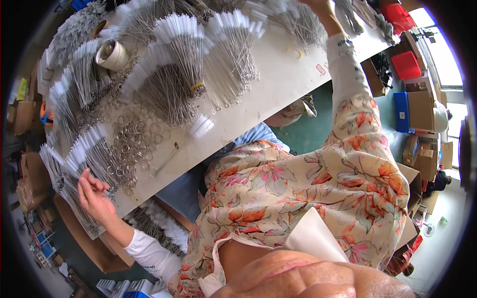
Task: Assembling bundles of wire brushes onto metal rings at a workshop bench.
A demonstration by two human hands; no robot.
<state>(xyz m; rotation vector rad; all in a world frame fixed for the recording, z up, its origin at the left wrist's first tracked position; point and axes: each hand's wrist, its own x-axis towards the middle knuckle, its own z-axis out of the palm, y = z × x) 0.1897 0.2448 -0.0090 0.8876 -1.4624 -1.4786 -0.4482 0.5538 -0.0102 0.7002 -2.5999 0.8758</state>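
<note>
"Hands?"

"Left hand (97,201): fingers apart, nothing gripped, beside brushes (92,151). Right hand (319,6): fingers out of sight, can't tell."

"Risk?"

"Lone brush (194,133) lies near table (278,74) edge; a careless sweep could drop it. Loose rings (134,141) could scatter likewise."

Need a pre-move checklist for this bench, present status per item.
1. Left hand free: ok, looks empty, beside the left-end brushes.
2. Right hand grip: cannot tell, fingers cut off by the picture's top edge.
3. Single brush clear of the bundles: ok, lies on the table near the person's side.
4. Metal rings gathered neatly: not ok, loose and spread.
5. Yellow band on a brush bundle: ok, visible.
</note>
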